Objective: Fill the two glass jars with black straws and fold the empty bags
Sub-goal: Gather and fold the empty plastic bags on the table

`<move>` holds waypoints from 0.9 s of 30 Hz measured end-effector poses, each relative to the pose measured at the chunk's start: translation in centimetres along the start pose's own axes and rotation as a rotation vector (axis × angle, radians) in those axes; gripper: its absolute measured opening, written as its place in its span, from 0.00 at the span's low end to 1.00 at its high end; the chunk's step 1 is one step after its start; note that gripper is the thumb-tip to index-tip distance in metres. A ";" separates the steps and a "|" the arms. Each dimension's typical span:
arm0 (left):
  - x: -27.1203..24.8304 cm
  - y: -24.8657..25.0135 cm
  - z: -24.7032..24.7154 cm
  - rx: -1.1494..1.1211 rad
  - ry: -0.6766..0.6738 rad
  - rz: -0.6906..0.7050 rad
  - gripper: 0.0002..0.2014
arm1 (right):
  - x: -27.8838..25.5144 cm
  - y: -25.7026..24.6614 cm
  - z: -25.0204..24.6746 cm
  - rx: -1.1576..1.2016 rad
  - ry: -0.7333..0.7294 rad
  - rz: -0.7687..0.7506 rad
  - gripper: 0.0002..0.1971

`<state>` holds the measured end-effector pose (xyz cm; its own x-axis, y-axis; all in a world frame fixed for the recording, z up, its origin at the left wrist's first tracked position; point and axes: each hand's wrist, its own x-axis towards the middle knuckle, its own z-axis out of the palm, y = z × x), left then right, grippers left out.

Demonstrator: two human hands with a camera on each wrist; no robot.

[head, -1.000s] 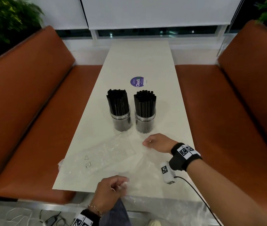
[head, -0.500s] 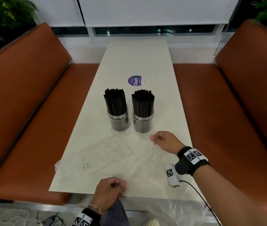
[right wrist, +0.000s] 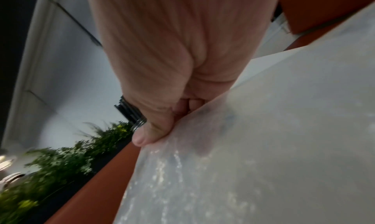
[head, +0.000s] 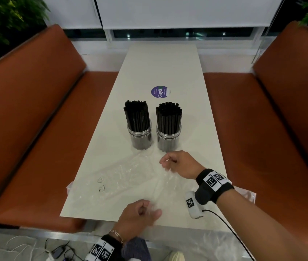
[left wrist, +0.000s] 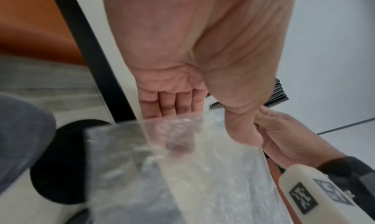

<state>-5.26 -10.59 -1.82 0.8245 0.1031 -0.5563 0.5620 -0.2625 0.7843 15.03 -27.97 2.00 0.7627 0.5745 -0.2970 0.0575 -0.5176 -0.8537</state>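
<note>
Both straw-filled glass jars [head: 154, 136] stand mid-table, while the left hand [head: 137, 216] and right hand [head: 179, 163] each pinch the crinkled clear plastic bag [head: 168, 187], likely stretching it for folding.

Even indoor light from above falls on the pale table [head: 160, 68], which is bright against dark window strips [head: 168, 32] with small light spots. Soft shadows lie beside the jars [head: 141, 136]. The head view bows the benches [head: 27, 110] outward at its edges. Both wrist views are soft and smeared: the plants [right wrist: 61, 160] streak with motion, the bag [left wrist: 202, 171] glints with small highlights, and the near skin is unfocused.
</note>
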 end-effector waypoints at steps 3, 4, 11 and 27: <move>0.9 2.1 1.1 -0.005 0.101 0.020 0.11 | 0.0 -1.4 1.6 -0.010 -0.095 -0.026 0.14; 1.2 2.4 1.5 -0.013 0.157 0.033 0.13 | 0.1 -1.7 1.9 -0.027 -0.101 -0.011 0.18; 1.4 1.6 2.2 -0.324 0.242 -0.072 0.12 | 0.7 -1.5 2.2 -0.086 -0.010 0.003 0.05; 1.7 3.6 1.4 -0.684 0.475 0.032 0.19 | 2.1 -1.9 4.1 -0.181 -0.033 -0.144 0.03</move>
<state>-1.96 -12.67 -0.29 0.6942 0.5398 -0.4761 0.3271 0.3526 0.8767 13.84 -23.17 1.23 0.7172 0.6694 -0.1939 0.2808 -0.5323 -0.7986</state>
